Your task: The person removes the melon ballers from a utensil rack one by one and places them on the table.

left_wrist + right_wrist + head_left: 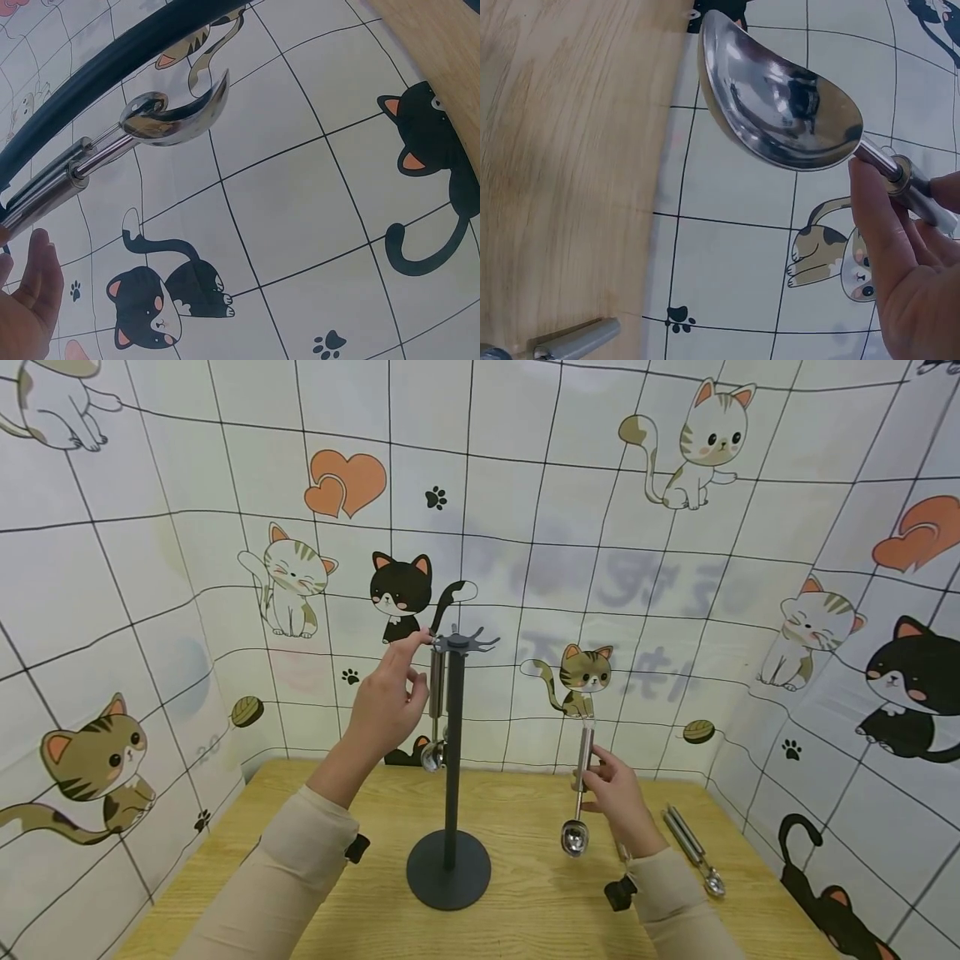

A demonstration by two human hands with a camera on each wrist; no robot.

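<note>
A dark stand (452, 760) with a round base and a ring of hooks on top is at the middle of the table. Two metal ice cream scoops (176, 124) hang bowl-down from its left side. At the hooks, my left hand (390, 693) has its fingertips right at the top end of a hanging scoop's handle; I cannot tell whether they pinch it. To the right of the stand, my right hand (618, 789) grips another ice cream scoop (576, 835) by its handle, bowl down, above the table. The bowl (780, 97) shows large in the right wrist view.
More metal scoops (693, 852) lie at the table's right side, beyond the right wrist. One handle (622, 850) is partly hidden by that wrist. A cat-patterned cloth (510, 568) encloses the wooden table (525, 893) at the back and sides.
</note>
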